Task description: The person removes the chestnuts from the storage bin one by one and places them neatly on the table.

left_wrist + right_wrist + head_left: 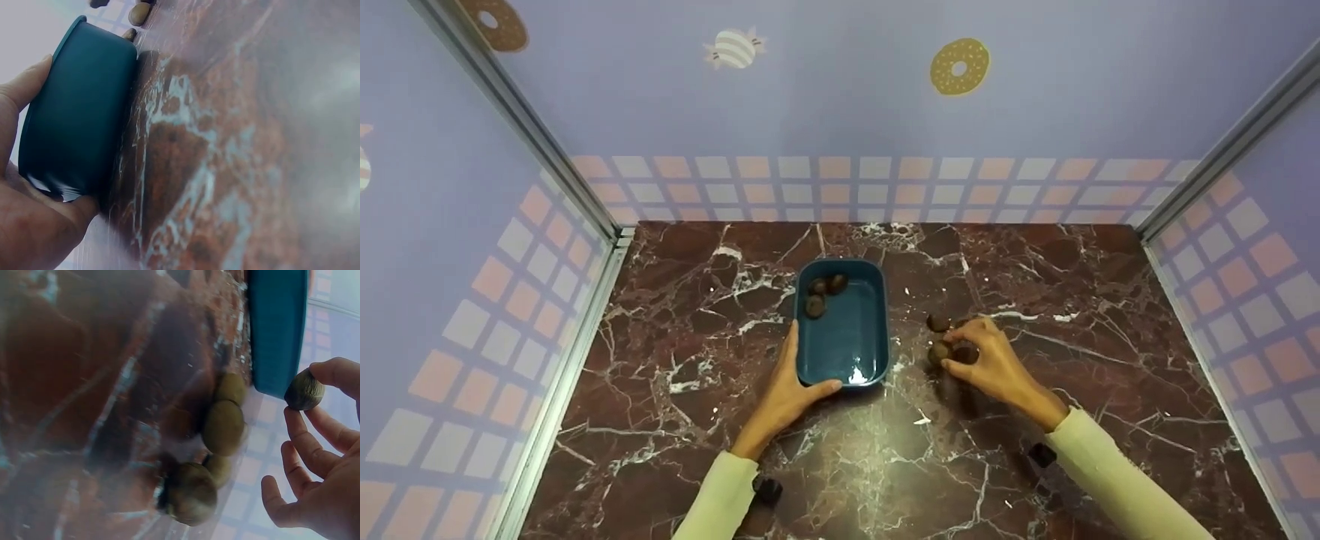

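Note:
A deep teal rectangular dish (847, 337) stands on the table with a few brown chestnuts (815, 306) at its far left corner inside. My left hand (786, 394) holds its near left corner, fingers along the left side and thumb against the near end; the left wrist view shows the hand around the dish's outer wall (84, 107). Right of the dish, my right hand (986, 364) pinches one chestnut (304, 390) between thumb and fingertips, above the table. Several loose chestnuts (223, 428) lie close beneath that hand, one of them (937, 322) just beyond the fingers.
The dark red marble tabletop (697, 315) is bounded by patterned lilac panels at the back (847, 112) and both sides. A metal frame rail (562, 397) runs along the left edge. Small pale specks (922, 420) show on the marble.

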{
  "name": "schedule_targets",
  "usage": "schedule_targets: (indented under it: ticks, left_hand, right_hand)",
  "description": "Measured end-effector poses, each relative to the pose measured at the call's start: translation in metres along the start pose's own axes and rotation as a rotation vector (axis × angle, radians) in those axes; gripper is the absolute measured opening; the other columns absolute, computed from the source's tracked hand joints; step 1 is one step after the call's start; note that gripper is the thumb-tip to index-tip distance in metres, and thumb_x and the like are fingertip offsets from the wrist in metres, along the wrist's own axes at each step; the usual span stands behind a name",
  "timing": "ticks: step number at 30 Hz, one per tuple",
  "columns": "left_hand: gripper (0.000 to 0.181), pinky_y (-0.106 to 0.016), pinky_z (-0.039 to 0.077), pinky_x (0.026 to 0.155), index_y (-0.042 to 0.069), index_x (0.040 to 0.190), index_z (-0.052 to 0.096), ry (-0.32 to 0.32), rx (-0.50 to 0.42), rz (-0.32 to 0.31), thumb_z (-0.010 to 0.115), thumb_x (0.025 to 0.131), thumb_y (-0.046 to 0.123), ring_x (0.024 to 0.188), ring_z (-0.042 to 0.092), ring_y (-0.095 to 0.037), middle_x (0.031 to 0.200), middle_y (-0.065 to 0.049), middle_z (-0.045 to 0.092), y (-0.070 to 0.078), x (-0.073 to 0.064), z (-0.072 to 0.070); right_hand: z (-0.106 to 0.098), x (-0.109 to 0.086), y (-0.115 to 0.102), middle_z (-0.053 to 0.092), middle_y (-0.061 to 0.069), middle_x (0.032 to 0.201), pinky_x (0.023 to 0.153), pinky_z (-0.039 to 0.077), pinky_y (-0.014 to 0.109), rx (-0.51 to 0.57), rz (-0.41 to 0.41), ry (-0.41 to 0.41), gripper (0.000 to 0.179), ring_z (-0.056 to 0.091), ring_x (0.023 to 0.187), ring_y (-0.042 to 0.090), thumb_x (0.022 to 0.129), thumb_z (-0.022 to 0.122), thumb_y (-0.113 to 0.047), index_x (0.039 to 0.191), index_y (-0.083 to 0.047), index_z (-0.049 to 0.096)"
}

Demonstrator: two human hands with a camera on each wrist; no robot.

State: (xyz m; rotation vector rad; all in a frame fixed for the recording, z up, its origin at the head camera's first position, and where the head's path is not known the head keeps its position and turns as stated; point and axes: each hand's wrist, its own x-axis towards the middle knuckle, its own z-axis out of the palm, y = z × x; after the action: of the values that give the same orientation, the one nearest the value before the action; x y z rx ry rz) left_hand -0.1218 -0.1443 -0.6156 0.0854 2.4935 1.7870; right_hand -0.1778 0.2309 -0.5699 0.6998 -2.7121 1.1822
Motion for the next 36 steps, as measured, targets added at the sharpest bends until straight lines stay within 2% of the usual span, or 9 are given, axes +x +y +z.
schedule_targets:
  ticks: [5, 15, 21, 26, 32, 36]
  left_hand:
    - [0.135, -0.062, 0.011, 0.134, 0.011, 0.179, 0.003, 0.003, 0.014, 0.016, 0.098, 0.086, 0.037, 0.170, 0.004, -0.039, 0.184, -0.019, 0.003, -0.003, 0.000, -0.001]
    - [0.135, -0.066, 0.014, 0.132, 0.010, 0.178, 0.004, 0.001, 0.013, 0.014, 0.098, 0.085, 0.038, 0.169, 0.006, -0.043, 0.184, -0.022, 0.004, -0.003, -0.001, -0.001]
    - [0.132, -0.067, 0.015, 0.132, 0.014, 0.179, 0.003, -0.005, 0.013, 0.006, 0.096, 0.088, 0.035, 0.169, 0.006, -0.041, 0.184, -0.020, 0.003, -0.001, 0.000, -0.001]
    - [0.133, -0.066, 0.013, 0.132, 0.011, 0.179, 0.004, 0.005, 0.013, 0.014, 0.097, 0.086, 0.034, 0.169, 0.006, -0.042, 0.184, -0.021, 0.004, -0.002, 0.000, -0.001]
    - [0.133, -0.066, 0.013, 0.133, 0.012, 0.179, 0.004, 0.001, 0.010, 0.020, 0.097, 0.086, 0.032, 0.169, 0.005, -0.042, 0.184, -0.020, 0.004, -0.002, 0.000, 0.001]
    - [0.133, -0.065, 0.012, 0.133, 0.011, 0.179, 0.005, 0.006, 0.000, 0.020, 0.098, 0.086, 0.031, 0.169, 0.005, -0.041, 0.184, -0.021, 0.004, -0.002, 0.001, 0.001]
  right_hand:
    - [0.010, -0.013, 0.001, 0.075, 0.012, 0.107, 0.094, 0.053, 0.049, -0.065, -0.012, -0.009, 0.037, 0.063, 0.106, 0.032, 0.077, 0.096, -0.002, 0.111, -0.002, 0.083]
    - [0.024, -0.032, 0.006, 0.078, 0.010, 0.103, 0.092, 0.050, 0.064, -0.269, -0.151, -0.014, 0.035, 0.063, 0.109, 0.038, 0.075, 0.098, -0.011, 0.105, -0.006, 0.081]
    - [0.028, -0.038, 0.009, 0.077, 0.011, 0.103, 0.089, 0.046, 0.061, -0.370, -0.275, 0.031, 0.038, 0.060, 0.110, 0.040, 0.073, 0.100, -0.013, 0.104, -0.008, 0.079]
    - [0.032, -0.039, 0.013, 0.076, 0.010, 0.102, 0.091, 0.045, 0.059, -0.436, -0.338, 0.021, 0.041, 0.060, 0.110, 0.040, 0.071, 0.101, -0.015, 0.105, -0.008, 0.078]
    - [0.031, -0.038, 0.013, 0.075, 0.010, 0.105, 0.091, 0.044, 0.058, -0.431, -0.341, -0.004, 0.040, 0.060, 0.110, 0.040, 0.074, 0.099, -0.016, 0.107, -0.007, 0.079]
    - [0.025, -0.028, 0.008, 0.076, 0.010, 0.106, 0.089, 0.044, 0.056, -0.327, -0.319, -0.013, 0.038, 0.060, 0.109, 0.038, 0.078, 0.098, -0.020, 0.108, -0.007, 0.079]
